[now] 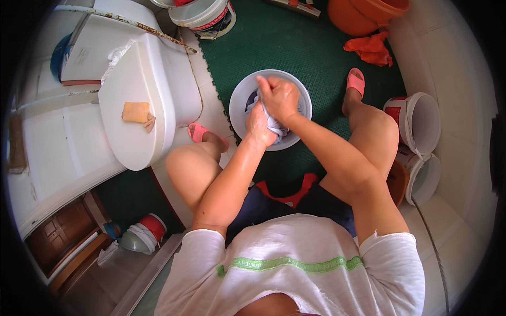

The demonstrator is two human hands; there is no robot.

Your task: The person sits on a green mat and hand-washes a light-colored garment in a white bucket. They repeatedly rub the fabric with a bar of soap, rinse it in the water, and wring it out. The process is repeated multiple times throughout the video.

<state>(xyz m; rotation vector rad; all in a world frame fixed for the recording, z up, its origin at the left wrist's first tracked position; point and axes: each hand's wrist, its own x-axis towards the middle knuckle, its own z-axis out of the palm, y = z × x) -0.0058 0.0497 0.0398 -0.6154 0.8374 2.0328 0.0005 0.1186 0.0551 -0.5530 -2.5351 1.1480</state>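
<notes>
Between my knees a white plastic basin [242, 96] rests on the green floor mat. Both hands are over it, pressed close together around a wet, light grey-blue cloth [275, 125]. My left hand [259, 122] grips the cloth from the near left side. Across from it, my right hand [281, 98] is closed in a fist on the same cloth, its thumb pointing up and left. The cloth's lower end hangs below the hands inside the basin. Darker fabric [251, 100] shows at the basin's left; the rest of the contents is hidden by my hands.
At left stands a toilet with a closed white lid [130, 83], a yellow soap bar [136, 112] on it. White buckets [426, 122] line the right wall. An orange bucket [359, 15] and an orange cloth [371, 49] lie far right. Another white bucket [203, 17] stands far left.
</notes>
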